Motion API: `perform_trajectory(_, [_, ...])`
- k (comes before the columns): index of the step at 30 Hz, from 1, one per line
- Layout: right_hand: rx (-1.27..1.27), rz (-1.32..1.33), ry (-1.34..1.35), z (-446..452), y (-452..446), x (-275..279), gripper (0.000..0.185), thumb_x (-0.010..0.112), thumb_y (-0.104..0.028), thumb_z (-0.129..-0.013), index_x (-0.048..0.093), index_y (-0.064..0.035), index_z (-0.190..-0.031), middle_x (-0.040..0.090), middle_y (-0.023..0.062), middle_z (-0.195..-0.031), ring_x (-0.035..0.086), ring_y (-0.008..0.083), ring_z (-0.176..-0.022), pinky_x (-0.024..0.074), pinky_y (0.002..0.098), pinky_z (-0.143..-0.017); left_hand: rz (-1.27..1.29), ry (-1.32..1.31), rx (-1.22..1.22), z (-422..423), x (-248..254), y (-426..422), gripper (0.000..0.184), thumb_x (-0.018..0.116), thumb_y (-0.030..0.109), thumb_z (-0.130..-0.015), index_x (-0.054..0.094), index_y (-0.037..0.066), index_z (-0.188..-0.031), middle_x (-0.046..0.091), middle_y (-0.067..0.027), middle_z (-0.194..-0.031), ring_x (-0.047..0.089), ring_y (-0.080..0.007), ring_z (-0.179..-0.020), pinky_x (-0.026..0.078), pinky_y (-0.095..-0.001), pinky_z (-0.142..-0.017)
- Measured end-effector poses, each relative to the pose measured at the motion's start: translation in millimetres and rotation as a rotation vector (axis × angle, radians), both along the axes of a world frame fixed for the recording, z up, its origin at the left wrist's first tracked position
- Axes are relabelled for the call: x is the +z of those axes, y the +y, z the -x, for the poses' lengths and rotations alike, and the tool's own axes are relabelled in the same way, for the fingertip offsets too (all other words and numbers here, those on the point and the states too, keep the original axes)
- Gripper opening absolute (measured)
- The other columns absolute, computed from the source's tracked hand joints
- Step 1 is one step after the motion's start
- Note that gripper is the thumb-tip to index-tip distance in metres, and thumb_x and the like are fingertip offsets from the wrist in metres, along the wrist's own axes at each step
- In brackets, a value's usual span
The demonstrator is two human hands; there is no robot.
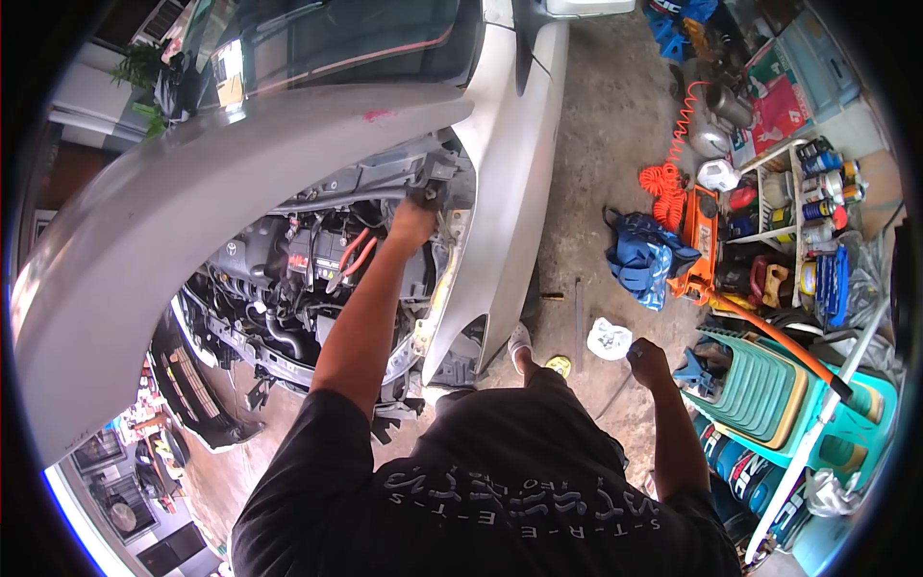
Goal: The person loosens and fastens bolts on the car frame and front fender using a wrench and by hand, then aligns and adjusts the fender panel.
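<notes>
Item 1. Dark part (430, 173), grey to black, at the rear corner of the engine bay (317, 240), beside the fender (495, 197). The left hand (413, 227) is on it; whether the fingers grip or merely press cannot be told.

Item 2. Pliers (357, 254), red-orange handles, lying over the engine, apart from both hands.

Item 3. Right hand (649, 363), fingers curled inward, held out over the floor near a crumpled white item (609, 338). Whether something small is pinched in it cannot be told.

Item 4. Hood (240, 130), raised, arching over the bay.

Item 5. Dark grille piece (197, 394), apparently a bumper section, on the ground off the car's nose.

Item 6. Surroundings: blue bag (646, 258), orange jack (700, 236), shelf of bottles (788, 207), stacked stools (760, 385).

Condition of the work: judged part-way. Done: hood up, front structure exposed, grille piece evidently off. Left: the opened front is yet to be closed up; how much else stands outstanding is not legible.

Defects of view: left fingertips and the underside of the dark part concealed; deeper engine bay shadowed and cluttered; hood and windscreen bent by the lens; corners lost to black.
</notes>
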State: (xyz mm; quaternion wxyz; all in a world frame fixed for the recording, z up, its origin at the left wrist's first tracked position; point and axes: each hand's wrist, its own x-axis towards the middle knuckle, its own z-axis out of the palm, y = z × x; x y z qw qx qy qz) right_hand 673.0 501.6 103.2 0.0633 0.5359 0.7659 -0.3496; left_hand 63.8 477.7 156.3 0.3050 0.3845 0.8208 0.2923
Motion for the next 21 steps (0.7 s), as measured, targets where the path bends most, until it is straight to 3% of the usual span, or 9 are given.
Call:
perform_trajectory(2, [-0.014,-0.008,0.001,-0.9,-0.6,4.5,0.019,0.070,-0.021,-0.090,0.067,-0.0049,-0.098,0.074,0.0188,-0.099,0.071,0.0395,-0.096,0.0560,0.0462,-0.085,-0.040,0.012,0.126,-14.4,14.8,-23.1,0.036,0.060,0.028,-0.100,0.063,-0.005,-0.113,0.073,-0.0257,-0.100,0.073,-0.0410,-0.096,0.060,-0.0435,-0.085])
perform_trajectory(5, [-0.026,-0.004,-0.018,-10.3,-7.8,5.2,0.018,0.070,-0.021,-0.090,0.067,-0.0052,-0.098,0.074,0.0188,-0.098,0.071,0.0394,-0.095,0.0560,0.0463,-0.085,-0.233,-0.355,0.455,-44.0,32.5,-59.9,0.020,0.062,0.012,-0.097,0.059,-0.006,-0.104,0.072,-0.0173,-0.092,0.076,-0.0246,-0.075,0.063,-0.0362,-0.065])
perform_trajectory(6, [-0.024,0.003,-0.029,-12.9,-9.4,3.3,0.018,0.070,-0.021,-0.090,0.067,-0.0054,-0.098,0.074,0.0188,-0.097,0.071,0.0394,-0.095,0.0560,0.0465,-0.085,-0.232,-0.353,0.458,-47.9,27.0,-70.9,0.020,0.062,0.012,-0.097,0.059,-0.006,-0.104,0.072,-0.0173,-0.092,0.076,-0.0246,-0.075,0.063,-0.0362,-0.065])
perform_trajectory(9, [-0.020,0.024,-0.045,-20.7,-18.3,-2.2,0.018,0.069,-0.022,-0.090,0.067,-0.0057,-0.098,0.074,0.0193,-0.097,0.071,0.0397,-0.094,0.0559,0.0472,-0.085,-0.440,-0.890,1.023,-45.2,-3.1,-98.9,0.015,0.060,0.007,-0.098,0.060,-0.002,-0.110,0.069,-0.0164,-0.102,0.075,-0.0280,-0.085,0.066,-0.0376,-0.078])
perform_trajectory(14, [0.030,0.038,-0.067,-11.2,-17.4,-2.7,0.020,0.070,-0.022,-0.090,0.068,-0.0054,-0.100,0.074,0.0204,-0.098,0.071,0.0402,-0.096,0.0562,0.0471,-0.085,-0.458,-1.034,1.059,-56.5,-8.5,-119.2,0.015,0.062,0.009,-0.099,0.062,0.000,-0.110,0.069,-0.0133,-0.101,0.073,-0.0263,-0.086,0.063,-0.0344,-0.083])
perform_trajectory(16, [0.055,0.019,-0.063,-6.5,-13.5,-3.3,0.020,0.070,-0.022,-0.090,0.068,-0.0052,-0.101,0.074,0.0208,-0.098,0.071,0.0403,-0.096,0.0564,0.0469,-0.085,-0.295,-0.991,1.031,-61.1,-7.8,-125.1,0.011,0.065,0.012,-0.099,0.065,0.003,-0.104,0.069,-0.0086,-0.092,0.069,-0.0197,-0.076,0.057,-0.0293,-0.067])
perform_trajectory(17, [0.051,0.026,-0.041,-3.5,-10.5,-4.1,0.023,0.070,-0.023,-0.090,0.069,-0.0042,-0.102,0.074,0.0212,-0.100,0.071,0.0406,-0.098,0.0560,0.0478,-0.087,-0.297,-0.991,1.033,-62.1,-6.9,-129.9,0.011,0.065,0.012,-0.099,0.065,0.003,-0.104,0.069,-0.0086,-0.092,0.069,-0.0197,-0.076,0.057,-0.0293,-0.067])
perform_trajectory(19, [0.047,0.029,-0.017,1.7,-4.7,-3.4,0.025,0.071,-0.024,-0.089,0.069,-0.0031,-0.103,0.074,0.0216,-0.101,0.070,0.0409,-0.101,0.0556,0.0488,-0.089,-0.072,-0.861,0.765,-60.1,-12.8,-141.3,0.011,0.066,0.017,-0.100,0.067,0.007,-0.098,0.065,-0.0028,-0.082,0.060,-0.0129,-0.066,0.044,-0.0268,-0.055])
perform_trajectory(21, [0.084,-0.018,0.024,2.8,-2.1,-3.5,0.020,0.070,-0.022,-0.090,0.068,-0.0048,-0.101,0.074,0.0207,-0.098,0.071,0.0401,-0.096,0.0566,0.0470,-0.084,-0.103,-0.926,0.697,-62.1,-11.0,-148.1,0.013,0.065,0.020,-0.102,0.067,0.008,-0.100,0.062,-0.0008,-0.081,0.055,-0.0112,-0.063,0.041,-0.0268,-0.053])
